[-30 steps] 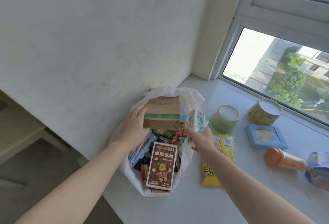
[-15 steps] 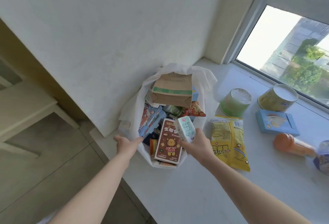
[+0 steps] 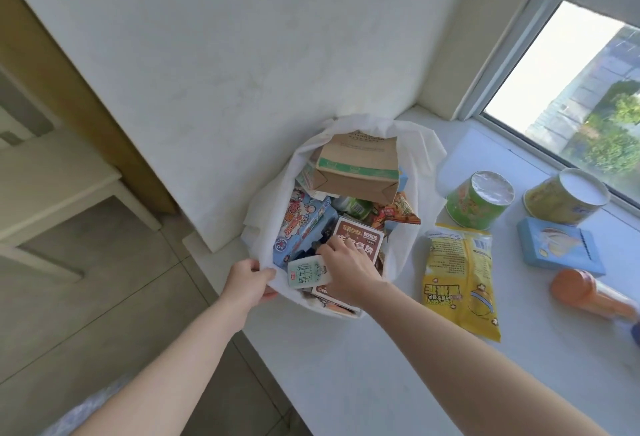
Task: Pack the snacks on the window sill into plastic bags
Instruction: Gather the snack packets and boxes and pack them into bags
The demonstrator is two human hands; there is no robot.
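Our left hand (image 3: 247, 279) pinches the plastic bag (image 3: 417, 153) rim; our right hand (image 3: 349, 267), palm down inside, grips the milk carton (image 3: 304, 273)

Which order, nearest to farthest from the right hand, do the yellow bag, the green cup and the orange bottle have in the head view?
1. Yellow bag, flat on the sill, just right of the right hand holding a carton.
2. Green cup, behind the yellow bag, farther back.
3. Orange bottle, lying at the far right.
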